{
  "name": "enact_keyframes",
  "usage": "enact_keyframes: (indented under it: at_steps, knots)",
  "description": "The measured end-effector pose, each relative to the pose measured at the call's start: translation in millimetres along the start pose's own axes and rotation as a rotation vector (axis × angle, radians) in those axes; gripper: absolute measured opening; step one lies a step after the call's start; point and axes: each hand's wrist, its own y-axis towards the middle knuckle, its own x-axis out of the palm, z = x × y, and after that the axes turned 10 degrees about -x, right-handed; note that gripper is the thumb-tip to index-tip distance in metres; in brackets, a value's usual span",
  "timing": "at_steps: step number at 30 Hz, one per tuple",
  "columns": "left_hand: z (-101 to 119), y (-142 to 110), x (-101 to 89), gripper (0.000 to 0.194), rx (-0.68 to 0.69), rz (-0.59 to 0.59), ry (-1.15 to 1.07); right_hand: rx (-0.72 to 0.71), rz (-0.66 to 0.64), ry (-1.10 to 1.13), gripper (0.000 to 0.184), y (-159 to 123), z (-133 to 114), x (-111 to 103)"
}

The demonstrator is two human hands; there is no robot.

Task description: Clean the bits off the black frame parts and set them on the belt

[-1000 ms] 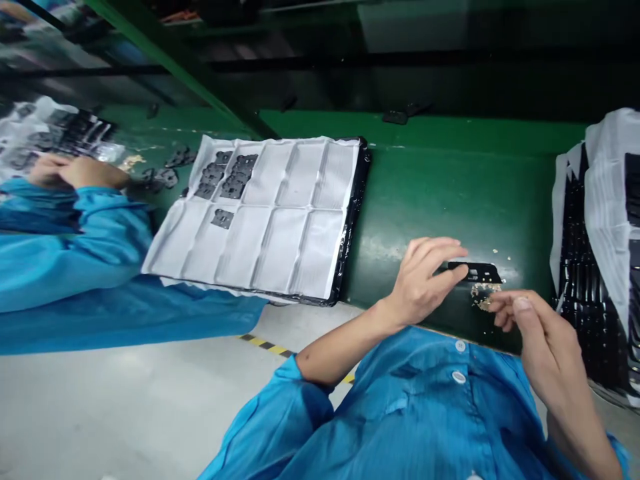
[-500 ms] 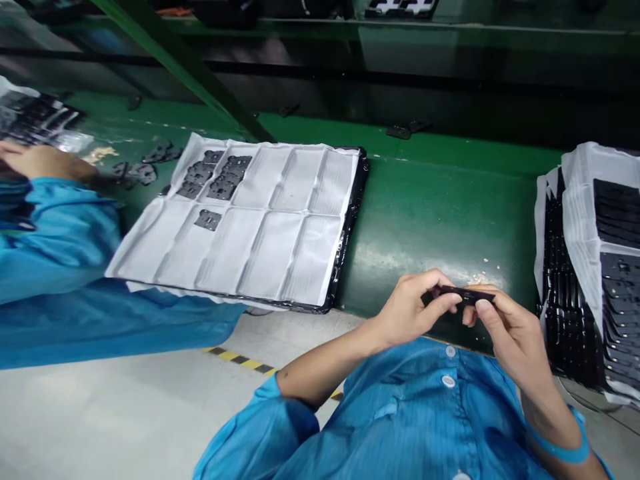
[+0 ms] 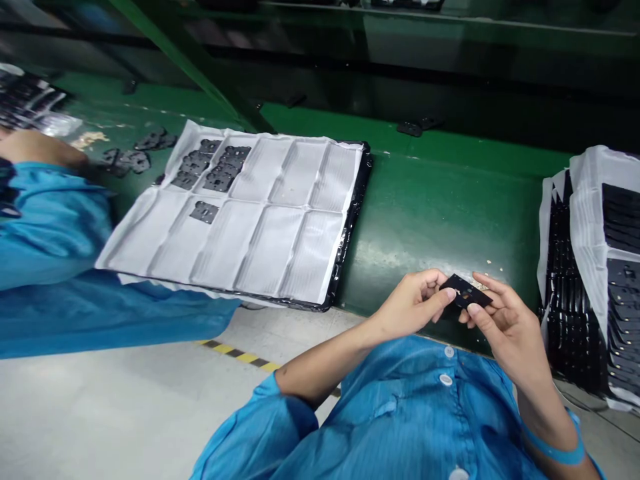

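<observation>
Toward four o'clock in view, the left hand (image 3: 411, 301) and right hand (image 3: 514, 327) pinch the black plate (image 3: 470, 291) at its nine and four o'clock ends, edge holds suiting what seems light, stiff and smooth.

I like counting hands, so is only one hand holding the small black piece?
No, the left hand and right hand both hold the small black piece.

no words, numbers or brands reading clearly anywhere, small spots on the held black plate (image 3: 470, 291) appearing too tiny to make out, yellow-and-black striped tape (image 3: 239, 354) running along the floor (image 3: 125, 413) at near left
</observation>
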Motion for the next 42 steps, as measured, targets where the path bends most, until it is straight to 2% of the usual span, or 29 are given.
enact_keyframes:
  at_steps: [5, 8, 12, 15, 18, 21, 25, 27, 31, 34, 37, 42]
  knots:
    - [2, 2, -1.4, 0.055, 0.017, -0.041, -0.076, 0.045, -0.008, 0.092, 0.046, 3, 0, 7]
    - [-3, 3, -1.1, 0.050, 0.025, -0.021, -0.047, 0.045, 0.005, 0.101, 0.044, 2, 1, 9]
    - [-1, 4, -3.7, 0.036, 0.052, 0.074, 0.185, -0.015, 0.021, -0.064, 0.043, 1, 6, 4]
    - [10, 8, -7.3, 0.027, 0.185, 0.116, 0.489, -0.143, 0.064, -0.298, 0.037, 7, 9, -2]
    - [16, 16, -8.8, 0.023, 0.352, 0.129, 0.681, -0.282, 0.139, -0.417, 0.020, 15, 10, -2]
    - [12, 30, -7.8, 0.025, 0.452, 0.162, 0.676, -0.353, 0.260, -0.336, 0.013, 22, 13, 3]
    - [3, 45, -5.0, 0.016, 0.455, 0.134, 0.703, -0.242, 0.448, -0.176, 0.026, 24, 22, 10]
    - [2, 47, -3.5, 0.016, 0.425, 0.089, 0.698, -0.162, 0.491, -0.121, 0.034, 25, 26, 11]
    - [7, 41, -0.2, 0.026, 0.351, 0.116, 0.730, -0.104, 0.383, -0.072, 0.037, 24, 27, 4]
    - [12, 33, 2.0, 0.020, 0.296, 0.147, 0.887, -0.153, 0.344, -0.145, 0.036, 22, 18, -4]
    - [16, 27, 4.4, 0.018, 0.277, 0.122, 1.016, -0.216, 0.283, -0.264, 0.030, 21, 9, -10]
    - [15, 22, 8.4, 0.020, 0.314, 0.099, 1.043, -0.281, 0.218, -0.276, 0.020, 24, 5, -13]
